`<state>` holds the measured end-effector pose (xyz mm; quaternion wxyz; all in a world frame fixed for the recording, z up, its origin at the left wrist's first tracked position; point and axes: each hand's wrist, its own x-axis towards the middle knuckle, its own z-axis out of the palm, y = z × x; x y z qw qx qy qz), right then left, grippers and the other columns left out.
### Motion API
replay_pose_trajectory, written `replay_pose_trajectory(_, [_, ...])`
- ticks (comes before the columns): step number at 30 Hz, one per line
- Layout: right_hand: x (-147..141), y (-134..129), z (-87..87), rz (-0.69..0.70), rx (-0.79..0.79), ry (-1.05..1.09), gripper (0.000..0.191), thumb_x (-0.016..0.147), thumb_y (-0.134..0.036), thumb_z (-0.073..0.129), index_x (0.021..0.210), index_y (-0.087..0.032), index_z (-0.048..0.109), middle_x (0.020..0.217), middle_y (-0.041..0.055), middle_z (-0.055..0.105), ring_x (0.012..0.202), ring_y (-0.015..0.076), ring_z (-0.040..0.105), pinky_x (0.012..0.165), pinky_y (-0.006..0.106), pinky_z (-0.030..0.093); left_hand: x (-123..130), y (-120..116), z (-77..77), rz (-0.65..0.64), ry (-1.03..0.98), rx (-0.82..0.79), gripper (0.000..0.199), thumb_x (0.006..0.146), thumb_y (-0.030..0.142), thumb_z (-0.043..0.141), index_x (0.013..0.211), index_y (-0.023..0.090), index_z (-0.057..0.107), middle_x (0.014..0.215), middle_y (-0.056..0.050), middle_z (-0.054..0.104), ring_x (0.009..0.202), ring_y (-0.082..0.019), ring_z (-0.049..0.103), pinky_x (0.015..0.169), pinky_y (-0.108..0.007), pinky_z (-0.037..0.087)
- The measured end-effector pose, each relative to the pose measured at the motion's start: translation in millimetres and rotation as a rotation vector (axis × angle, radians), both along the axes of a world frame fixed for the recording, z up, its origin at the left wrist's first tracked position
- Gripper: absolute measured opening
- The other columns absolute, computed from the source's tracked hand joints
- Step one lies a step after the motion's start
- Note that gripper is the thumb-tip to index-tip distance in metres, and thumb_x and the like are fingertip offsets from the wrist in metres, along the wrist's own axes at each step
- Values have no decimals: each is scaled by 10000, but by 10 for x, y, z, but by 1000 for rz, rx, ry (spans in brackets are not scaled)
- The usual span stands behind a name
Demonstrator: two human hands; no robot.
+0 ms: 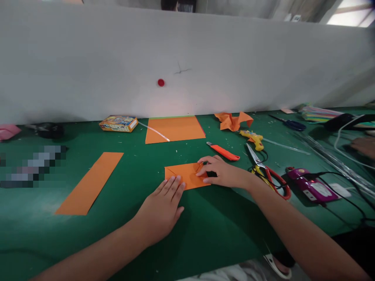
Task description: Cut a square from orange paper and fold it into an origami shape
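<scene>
An orange folded paper [189, 175] lies on the green table in front of me, with creased folds near its upper left corner and at its right end. My left hand [164, 207] rests flat, its fingertips pressing the paper's lower left part and its thumb held out to the side. At the right end, my right hand [221, 171] has its fingers curled and its thumb and fingertips on the folded corner, gripping the paper there. To the left lies a long orange strip [90, 183]. Behind is a stack of orange sheets [175, 129].
Right of the paper are an orange cutter [224, 152], scissors [278, 182], a yellow glue gun [252, 139] and a purple device [315, 187] with cables. A small box [118, 123] and crumpled orange paper [233, 121] stand near the white partition [117, 58].
</scene>
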<state>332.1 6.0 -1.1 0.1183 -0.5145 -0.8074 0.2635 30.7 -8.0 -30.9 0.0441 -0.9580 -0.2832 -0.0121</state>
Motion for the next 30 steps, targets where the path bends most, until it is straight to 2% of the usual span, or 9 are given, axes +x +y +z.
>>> replay_pose_trajectory(8, [0, -9, -6, 3, 6, 20, 278, 919, -417, 677, 1172, -324, 749, 1488, 50, 493, 1351, 335, 424, 1161, 579, 352, -78, -21, 101, -54, -2, -132, 851, 1014, 662, 349, 1644, 113, 191, 1694, -167, 196, 1577, -322, 164, 1276, -483, 205])
replay_pose_trajectory(13, [-9, -21, 14, -1, 4, 19, 264, 911, -396, 688, 1153, -314, 752, 1485, 55, 500, 1363, 341, 419, 1155, 583, 361, -80, -7, 127, -65, -16, -166, 869, 1008, 666, 366, 1654, 133, 134, 1700, -161, 173, 1580, -319, 151, 1279, -487, 191])
replay_pose_trajectory(20, [-8, -17, 9, 12, 19, 10, 260, 914, -372, 692, 1153, -293, 755, 1466, 73, 518, 1340, 329, 433, 1158, 572, 356, -69, -15, 109, -57, -4, -153, 878, 1001, 680, 367, 1648, 124, 160, 1701, -163, 171, 1580, -318, 152, 1278, -477, 178])
replay_pose_trajectory(25, [-169, -123, 39, -15, 193, 79, 209, 974, -322, 620, 1111, -299, 775, 1570, 37, 432, 1428, 315, 318, 1184, 547, 323, -66, -3, 141, -61, 18, -165, 882, 999, 679, 377, 1645, 111, 181, 1695, -173, 179, 1578, -331, 152, 1277, -497, 171])
replay_pose_trajectory(30, [-396, -242, 64, 123, 306, 3, 257, 1020, -364, 562, 1121, -345, 798, 1580, 0, 462, 1398, 333, 322, 1186, 593, 263, -71, 17, 174, -81, 10, -170, 902, 978, 679, 437, 1648, 134, 176, 1698, -168, 156, 1575, -323, 170, 1279, -471, 178])
